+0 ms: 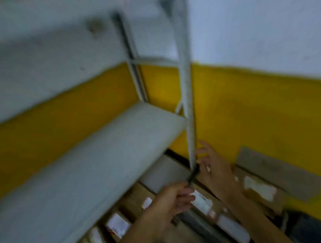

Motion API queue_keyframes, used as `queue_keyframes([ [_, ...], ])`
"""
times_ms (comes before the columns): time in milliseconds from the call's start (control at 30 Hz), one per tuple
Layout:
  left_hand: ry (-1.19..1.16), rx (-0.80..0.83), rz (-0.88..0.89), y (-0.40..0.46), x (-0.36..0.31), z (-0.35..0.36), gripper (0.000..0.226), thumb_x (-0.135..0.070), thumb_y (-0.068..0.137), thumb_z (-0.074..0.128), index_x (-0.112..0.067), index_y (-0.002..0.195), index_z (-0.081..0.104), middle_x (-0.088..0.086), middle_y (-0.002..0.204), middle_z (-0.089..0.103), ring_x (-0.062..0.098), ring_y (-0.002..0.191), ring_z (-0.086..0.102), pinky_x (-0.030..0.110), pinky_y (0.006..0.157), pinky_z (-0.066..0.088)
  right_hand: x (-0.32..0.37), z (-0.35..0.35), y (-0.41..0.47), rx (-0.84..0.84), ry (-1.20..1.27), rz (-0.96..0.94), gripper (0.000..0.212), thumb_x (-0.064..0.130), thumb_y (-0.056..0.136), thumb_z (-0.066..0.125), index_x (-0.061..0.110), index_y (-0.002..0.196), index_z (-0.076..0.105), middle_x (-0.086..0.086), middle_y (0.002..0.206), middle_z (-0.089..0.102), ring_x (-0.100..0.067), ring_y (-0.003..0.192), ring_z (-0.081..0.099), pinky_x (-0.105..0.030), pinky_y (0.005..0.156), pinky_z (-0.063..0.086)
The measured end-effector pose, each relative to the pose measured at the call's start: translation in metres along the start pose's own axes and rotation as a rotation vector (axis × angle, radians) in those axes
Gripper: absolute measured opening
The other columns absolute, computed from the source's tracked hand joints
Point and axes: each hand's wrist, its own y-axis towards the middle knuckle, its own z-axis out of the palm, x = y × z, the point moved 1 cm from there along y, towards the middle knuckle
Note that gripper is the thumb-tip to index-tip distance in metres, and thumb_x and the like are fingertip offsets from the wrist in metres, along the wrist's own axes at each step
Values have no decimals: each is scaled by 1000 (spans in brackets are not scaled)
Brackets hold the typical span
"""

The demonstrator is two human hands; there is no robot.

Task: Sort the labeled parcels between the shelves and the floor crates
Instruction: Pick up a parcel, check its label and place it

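The scene is being blurred by motion, so fine detail is being lost. A grey metal shelf (91, 155) is being seen from above at a slant, its boards bare, with an upright post (185, 89) running down at its right corner against a wall painted yellow (249, 111) below and white above. The right hand (212, 166) is being held wide, fingers spread, just beside the foot of the post and above the cardboard boxes. The left hand (172, 198) is being held lower, fingers curled narrowly; whether anything is being gripped cannot be told. Labeled parcels (201, 198), brown cartons with white labels, are being seen packed together on the floor below the shelf, beneath both hands. A carton with an open flap (276, 170) is being leaned against the yellow wall to the right.
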Motion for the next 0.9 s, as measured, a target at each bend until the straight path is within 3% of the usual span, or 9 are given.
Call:
queue_keyframes([
  [133,96,-43,332,-201,-95,-82,26,-16,100,46,-7,120,60,12,109,70,23,89,68,32,76,58,214,-13,12,-43,25,-280,48,28,92,46,18,139,44,7,112,63,-10,77,65,-14,67,49],
  [200,145,-93,454,-274,-121,-109,25,-15,100,48,-7,120,60,11,107,70,23,89,68,35,78,57,286,-20,12,-43,50,-360,51,22,92,51,20,142,41,10,112,63,-10,80,66,-18,71,51],
  [300,162,-230,667,-398,-150,-159,22,-15,98,51,-11,117,60,11,113,69,21,86,68,32,73,56,414,-16,-2,-35,112,-563,53,12,90,56,25,139,43,14,112,62,-8,84,65,-38,80,55],
  [467,188,-469,906,-558,-157,-229,25,-17,94,59,-14,119,60,5,114,72,23,101,71,39,87,56,597,3,-52,98,117,-816,54,24,95,54,38,143,33,21,119,55,3,92,60,-22,77,54],
  [567,245,-589,973,-604,-148,-259,28,-25,95,59,-22,123,57,-3,113,70,14,100,70,38,91,57,647,9,-80,158,-55,-959,60,38,96,48,46,147,17,27,126,45,4,98,55,-29,81,54],
  [700,195,-616,983,-632,-141,-295,39,-23,86,68,-20,124,58,-1,110,71,17,96,71,39,81,58,650,-16,-85,150,-345,-1092,66,51,95,41,55,146,-2,41,130,28,16,102,41,-13,85,37],
  [767,122,-593,1004,-640,-144,-316,42,-18,79,74,-15,119,62,7,104,74,27,90,73,43,72,56,637,-41,-75,121,-386,-1056,65,62,90,37,63,140,-5,53,126,23,19,108,39,-9,87,39],
  [833,140,-512,1018,-647,-164,-329,71,-25,51,95,-7,112,63,21,99,73,42,85,71,49,70,54,621,-57,-57,58,-179,-936,59,74,82,36,69,135,12,48,124,39,16,106,51,-12,80,50],
  [900,192,-561,1074,-652,-192,-338,93,-21,15,95,-3,101,62,30,92,69,49,79,66,40,60,58,624,-52,-27,-90,140,-890,46,69,82,49,62,127,40,30,114,60,6,93,64,-19,74,56],
])
